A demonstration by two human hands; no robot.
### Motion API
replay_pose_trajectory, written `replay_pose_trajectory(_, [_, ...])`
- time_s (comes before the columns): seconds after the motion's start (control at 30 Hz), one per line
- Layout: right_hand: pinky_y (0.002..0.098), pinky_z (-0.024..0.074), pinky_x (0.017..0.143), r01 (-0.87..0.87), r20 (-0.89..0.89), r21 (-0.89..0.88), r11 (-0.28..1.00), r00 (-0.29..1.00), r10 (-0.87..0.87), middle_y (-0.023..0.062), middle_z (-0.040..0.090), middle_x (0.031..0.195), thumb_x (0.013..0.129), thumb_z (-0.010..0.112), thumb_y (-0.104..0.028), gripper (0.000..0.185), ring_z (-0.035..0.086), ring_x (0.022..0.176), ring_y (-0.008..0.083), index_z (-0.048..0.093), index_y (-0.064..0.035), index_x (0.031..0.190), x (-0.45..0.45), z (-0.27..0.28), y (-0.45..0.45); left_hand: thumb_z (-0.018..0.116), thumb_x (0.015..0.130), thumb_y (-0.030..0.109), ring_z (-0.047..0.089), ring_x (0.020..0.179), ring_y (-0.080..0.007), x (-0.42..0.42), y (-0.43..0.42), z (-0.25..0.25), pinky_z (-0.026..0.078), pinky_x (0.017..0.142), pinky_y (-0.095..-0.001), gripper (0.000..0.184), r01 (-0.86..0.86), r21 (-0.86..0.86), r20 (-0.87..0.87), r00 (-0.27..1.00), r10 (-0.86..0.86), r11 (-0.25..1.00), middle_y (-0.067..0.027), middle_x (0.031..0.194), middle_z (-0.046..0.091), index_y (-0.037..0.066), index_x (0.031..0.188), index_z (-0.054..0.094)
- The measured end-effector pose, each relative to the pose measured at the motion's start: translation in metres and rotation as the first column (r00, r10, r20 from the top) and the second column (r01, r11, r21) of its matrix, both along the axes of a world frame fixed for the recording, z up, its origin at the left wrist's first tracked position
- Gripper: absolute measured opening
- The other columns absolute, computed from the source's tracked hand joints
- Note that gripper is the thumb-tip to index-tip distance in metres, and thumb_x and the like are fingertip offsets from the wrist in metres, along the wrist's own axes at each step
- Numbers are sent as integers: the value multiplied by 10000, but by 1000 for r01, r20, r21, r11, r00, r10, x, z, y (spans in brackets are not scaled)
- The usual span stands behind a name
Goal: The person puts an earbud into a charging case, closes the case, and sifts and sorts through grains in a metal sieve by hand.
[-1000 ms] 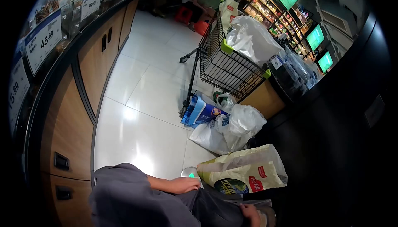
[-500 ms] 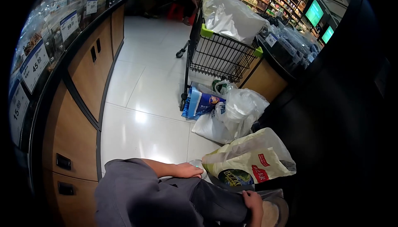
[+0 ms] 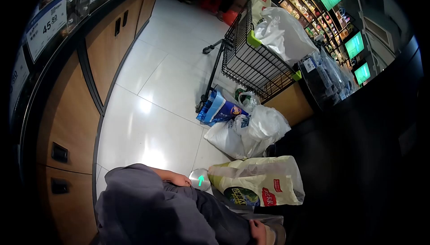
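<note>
My left hand [image 3: 180, 179] rests at the dark grey trouser leg [image 3: 190, 200], fingers loosely laid and holding nothing visible. Just beyond its fingertips, a round silver disc with a green arrow [image 3: 199, 179] is set on the floor. My right hand [image 3: 258, 230] lies on the other leg, low in the view, its fingers draped and partly hidden. Beside it is the rim of a round container with pale contents [image 3: 270, 236], mostly cut off. In front of my legs lies a cream and green printed sack [image 3: 257, 181], its mouth toward the right.
White plastic bags [image 3: 266, 126] and a blue printed bag [image 3: 221, 108] sit beneath a black shopping cart [image 3: 255, 68] carrying a large white bag [image 3: 284, 32]. Wooden cabinets [image 3: 67, 115] with price-tagged goods line the left. A person sits at the back near a red stool [image 3: 230, 17].
The view has tilted and shifted, so the cart appears farther right. The arrow disc now shows more fully beside my left hand. Both hands stay at my legs.
</note>
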State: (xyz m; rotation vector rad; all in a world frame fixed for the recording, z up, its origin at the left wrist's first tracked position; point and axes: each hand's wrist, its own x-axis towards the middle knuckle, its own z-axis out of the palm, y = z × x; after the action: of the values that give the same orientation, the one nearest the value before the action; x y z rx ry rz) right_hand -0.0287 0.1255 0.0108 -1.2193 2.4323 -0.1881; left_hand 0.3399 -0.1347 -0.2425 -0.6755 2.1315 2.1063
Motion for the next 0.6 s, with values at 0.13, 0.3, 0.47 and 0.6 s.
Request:
replay_pose_trajectory(0.13, [363, 513, 886, 16, 202, -163, 987, 979, 18, 157, 729, 1039, 1003, 593, -355, 412, 676, 963, 235, 696, 26, 1119, -26, 1, 12, 469, 979, 205, 585, 1111, -192, 0, -15, 30, 460, 984, -322, 384, -165, 255, 6, 986, 169, 953, -75, 1197, 647, 91, 1310, 628])
replay_pose_trajectory(0.3, [381, 469, 989, 126, 214, -182, 975, 973, -85, 207, 691, 1216, 1033, 563, -346, 441, 642, 1138, 299, 651, 22, 1260, -32, 33, 26, 473, 1027, 311, 621, 873, -130, -32, -34, 89, 518, 793, -258, 351, -433, 187, 68, 901, 428, 882, -42, 1020, 661, 54, 1177, 658])
replay_pose_trajectory(0.47, [453, 497, 898, 60, -76, -153, 986, 994, -72, 216, 706, 1060, 971, 586, -263, 316, 658, 1023, 386, 697, -5, 1115, -81, 19, 111, 546, 989, 198, 649, 925, -200, -95, -26, 137, 516, 847, -347, 250, -358, -241, -213, 926, 311, 902, -85, 1056, 680, 41, 1164, 631])
replay_pose_trajectory(0.6, [421, 505, 946, 450, 150, -28, 892, 885, -442, 190, 742, 1076, 971, 582, -419, 461, 712, 1006, 261, 691, -78, 1262, -107, -19, 208, 536, 996, 143, 638, 991, -290, -157, 15, 225, 499, 875, -383, 173, -251, -410, -533, 846, -6, 877, -115, 1046, 663, 37, 1086, 637])
